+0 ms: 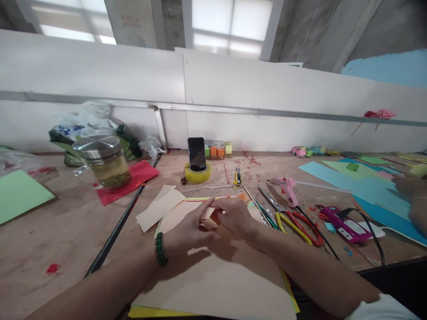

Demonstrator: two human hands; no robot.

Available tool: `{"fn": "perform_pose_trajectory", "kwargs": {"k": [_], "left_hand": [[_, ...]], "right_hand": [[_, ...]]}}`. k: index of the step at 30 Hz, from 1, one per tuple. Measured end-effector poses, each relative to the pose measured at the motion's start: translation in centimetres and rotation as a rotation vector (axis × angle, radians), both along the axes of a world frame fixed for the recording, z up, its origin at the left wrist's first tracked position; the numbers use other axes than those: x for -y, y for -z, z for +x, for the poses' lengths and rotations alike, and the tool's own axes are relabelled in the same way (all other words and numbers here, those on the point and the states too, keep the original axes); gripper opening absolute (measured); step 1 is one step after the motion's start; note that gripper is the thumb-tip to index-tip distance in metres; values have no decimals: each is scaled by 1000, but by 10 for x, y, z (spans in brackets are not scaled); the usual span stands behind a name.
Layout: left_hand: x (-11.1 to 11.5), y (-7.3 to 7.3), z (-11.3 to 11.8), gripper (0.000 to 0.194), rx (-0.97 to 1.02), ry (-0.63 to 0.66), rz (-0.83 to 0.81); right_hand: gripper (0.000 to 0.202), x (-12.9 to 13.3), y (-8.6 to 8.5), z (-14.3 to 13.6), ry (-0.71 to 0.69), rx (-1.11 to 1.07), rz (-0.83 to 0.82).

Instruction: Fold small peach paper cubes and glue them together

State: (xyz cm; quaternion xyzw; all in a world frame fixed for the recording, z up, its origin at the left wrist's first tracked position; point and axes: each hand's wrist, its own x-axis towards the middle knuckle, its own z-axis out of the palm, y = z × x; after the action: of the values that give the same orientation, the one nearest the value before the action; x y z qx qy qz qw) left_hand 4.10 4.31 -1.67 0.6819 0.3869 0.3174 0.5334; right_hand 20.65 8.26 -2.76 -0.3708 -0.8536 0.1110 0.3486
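Observation:
Between both hands is a small folded paper box (209,221) in pale orange, seen partly from its hollow side. My left hand (188,233), with a green bead bracelet at the wrist, curls around its left side. My right hand (235,218) grips it from the right, and those fingers hide part of the box. Beneath the hands lies a stack of paper sheets (213,284), pale peach on top with yellow edges showing below. Two loose peach strips (160,206) rest at its upper left.
Scissors (287,213), a pink glue gun (288,189) and a purple power strip (347,224) lie right. A phone (196,153) leans in a yellow tape roll (198,173). Left stands a glass tea jar (105,162). Another person's hand (410,186) is far right.

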Motion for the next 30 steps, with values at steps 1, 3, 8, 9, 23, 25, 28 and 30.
{"fn": "perform_pose_trajectory", "kwargs": {"k": [1,3,8,9,23,25,28,30], "left_hand": [[0,0,0,79,-37,-40,49],[-2,1,0,71,-147,-110,140],[-4,4,-2,75,-265,-136,242],[-3,5,-2,77,-266,-130,234],[-1,10,2,81,-298,-148,359],[-1,12,2,85,-308,-167,398],[-2,12,3,85,-317,-154,413],[-1,10,4,84,-306,-144,409]], "right_hand": [[20,0,0,0,19,6,-9],[17,2,-1,-1,44,18,-30],[23,5,-4,0,-19,72,-83],[24,5,-4,1,-27,97,-79],[22,0,1,2,-10,53,-42],[21,0,2,2,-8,59,41],[20,-1,3,1,3,39,64],[20,-2,4,1,1,16,60]]}}
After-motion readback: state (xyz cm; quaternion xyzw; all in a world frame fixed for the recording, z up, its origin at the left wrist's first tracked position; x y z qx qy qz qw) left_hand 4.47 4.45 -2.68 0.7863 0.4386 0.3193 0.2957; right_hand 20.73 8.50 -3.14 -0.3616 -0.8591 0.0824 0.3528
